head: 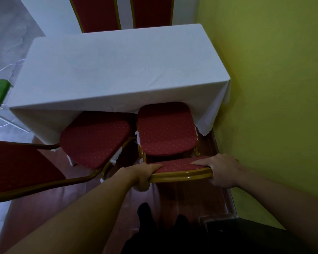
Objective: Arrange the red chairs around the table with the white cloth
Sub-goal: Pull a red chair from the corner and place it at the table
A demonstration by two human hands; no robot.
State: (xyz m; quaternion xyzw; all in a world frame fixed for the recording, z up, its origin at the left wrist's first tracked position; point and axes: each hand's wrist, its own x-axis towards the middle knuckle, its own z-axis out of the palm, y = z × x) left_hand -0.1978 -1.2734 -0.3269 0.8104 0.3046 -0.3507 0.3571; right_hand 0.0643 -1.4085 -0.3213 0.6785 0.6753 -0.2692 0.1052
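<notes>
Both hands, left hand (145,177) and right hand (221,171), gripped the chair (165,129) backrest; its seat front hid under the tablecloth (117,70) at twelve o'clock, wall (273,88) close at three.

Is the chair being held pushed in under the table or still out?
Partly in: the seat has its front under the cloth; both hands hold its backrest.

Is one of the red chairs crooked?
Yes. The left near chair sits turned at an angle, its seat corner pointing away from the table, while the right chair, held by both hands, faces straight in.
</notes>
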